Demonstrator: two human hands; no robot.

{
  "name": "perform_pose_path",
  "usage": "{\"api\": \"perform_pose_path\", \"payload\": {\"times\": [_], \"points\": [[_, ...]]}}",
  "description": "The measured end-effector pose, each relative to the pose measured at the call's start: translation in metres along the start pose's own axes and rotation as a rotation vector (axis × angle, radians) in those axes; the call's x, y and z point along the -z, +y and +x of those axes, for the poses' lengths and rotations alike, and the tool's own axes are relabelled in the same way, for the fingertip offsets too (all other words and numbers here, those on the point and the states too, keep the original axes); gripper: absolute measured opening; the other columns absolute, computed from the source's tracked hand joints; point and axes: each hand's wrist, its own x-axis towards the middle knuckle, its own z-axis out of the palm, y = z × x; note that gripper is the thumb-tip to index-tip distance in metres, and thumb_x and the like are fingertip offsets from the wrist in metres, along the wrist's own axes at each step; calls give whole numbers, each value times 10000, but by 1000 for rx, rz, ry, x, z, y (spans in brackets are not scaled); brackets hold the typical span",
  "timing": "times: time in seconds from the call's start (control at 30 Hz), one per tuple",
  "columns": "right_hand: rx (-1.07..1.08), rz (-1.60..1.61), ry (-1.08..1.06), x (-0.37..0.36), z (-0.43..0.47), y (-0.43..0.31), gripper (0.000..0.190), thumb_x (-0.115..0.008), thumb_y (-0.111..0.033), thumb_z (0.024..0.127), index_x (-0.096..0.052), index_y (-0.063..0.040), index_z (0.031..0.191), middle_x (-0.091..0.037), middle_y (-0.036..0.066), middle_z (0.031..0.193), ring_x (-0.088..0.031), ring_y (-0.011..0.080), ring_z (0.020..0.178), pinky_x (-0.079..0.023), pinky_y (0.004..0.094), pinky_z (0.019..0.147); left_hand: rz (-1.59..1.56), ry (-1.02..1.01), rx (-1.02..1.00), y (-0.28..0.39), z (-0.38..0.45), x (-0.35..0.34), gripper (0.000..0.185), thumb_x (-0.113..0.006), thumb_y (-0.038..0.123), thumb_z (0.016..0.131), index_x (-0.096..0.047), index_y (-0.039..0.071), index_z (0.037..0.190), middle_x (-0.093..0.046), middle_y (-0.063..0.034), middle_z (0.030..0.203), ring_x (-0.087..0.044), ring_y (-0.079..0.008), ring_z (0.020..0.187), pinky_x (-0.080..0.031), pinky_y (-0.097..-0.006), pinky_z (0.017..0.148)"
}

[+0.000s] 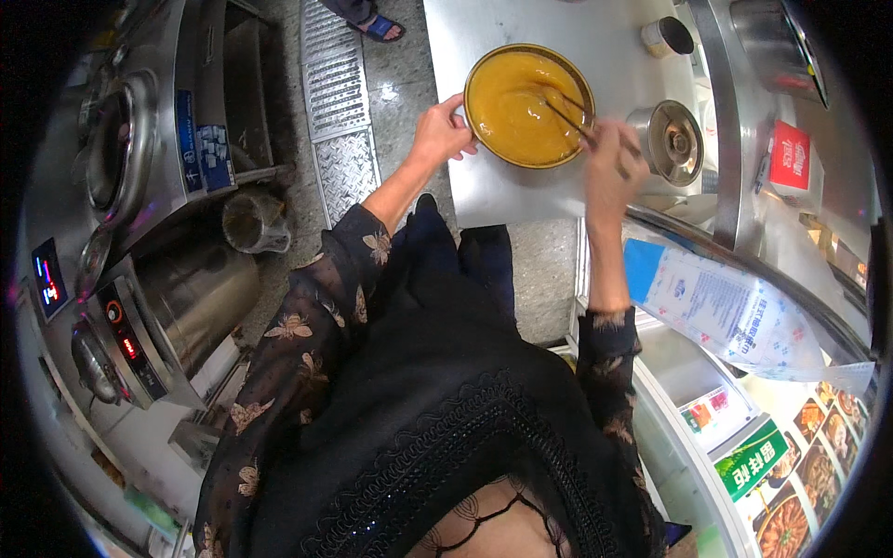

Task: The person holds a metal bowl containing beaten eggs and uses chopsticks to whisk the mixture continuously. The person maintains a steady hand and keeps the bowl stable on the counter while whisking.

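A round bowl (528,164) with a dark patterned rim rests on a steel worktop (513,199). Thick yellow-orange liquid (513,94), swirled on its surface, fills much of it. With its thumb and fingers at the rim, my left hand (443,131) grips the bowl's left side. My right hand (614,164), blurred by motion, holds a pair of dark chopsticks (568,118). Their tips dip into the liquid right of the bowl's middle.
Right of the bowl stand a round steel pot (675,143) and a small can (668,37). A printed plastic packet (725,300) hangs near my right forearm. On the left are steel cooking equipment (115,150) and a clear plastic jug (256,222). Another person's sandalled foot (382,28) shows beyond.
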Motion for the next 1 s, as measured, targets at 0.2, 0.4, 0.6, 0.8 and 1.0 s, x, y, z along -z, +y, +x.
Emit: {"api": "perform_pose_path", "payload": {"times": [0.2, 0.4, 0.6, 0.8, 1.0], "points": [[68, -87, -151, -10, -14, -2, 208, -547, -52, 981, -726, 29, 912, -702, 75, 863, -683, 144, 750, -529, 237, 649, 66, -37, -7, 5, -2, 1, 436, -548, 51, 937, -580, 93, 1369, -721, -72, 775, -754, -196, 691, -580, -267, 474], [110, -205, -80, 19, -20, -1, 179, -557, -56, 966, -676, 34, 866, -665, 69, 733, -653, 119, 702, -497, 243, 607, -28, -22, -12, 4, 0, 2, 617, -700, 3, 801, -570, 86, 1399, -619, 7, 629, -724, -155, 595, -550, -277, 446], [-103, 44, 0, -10, 4, -3, 209, -544, -82, 989, -674, 48, 890, -683, 85, 818, -669, 136, 729, -575, 268, 663, -49, -9, 7, 2, 1, -1, 620, -699, -5, 794, -576, 93, 1394, -634, -1, 633, -723, -154, 591, -546, -278, 437], [-108, 96, -120, -18, -23, -5, 186, -567, -77, 993, -687, 58, 948, -688, 97, 919, -678, 144, 784, -589, 271, 676, -4, -55, 14, 1, 4, 2, 626, -690, 14, 802, -562, 108, 1407, -650, -8, 635, -722, -154, 590, -545, -279, 439], [-20, -28, -27, 7, -29, -2, 177, -573, -58, 980, -690, 54, 908, -686, 100, 859, -672, 137, 757, -585, 263, 670, -24, -42, 4, 3, 0, 6, 617, -693, 29, 808, -561, 111, 1405, -650, -10, 639, -724, -160, 593, -543, -278, 436]]}}
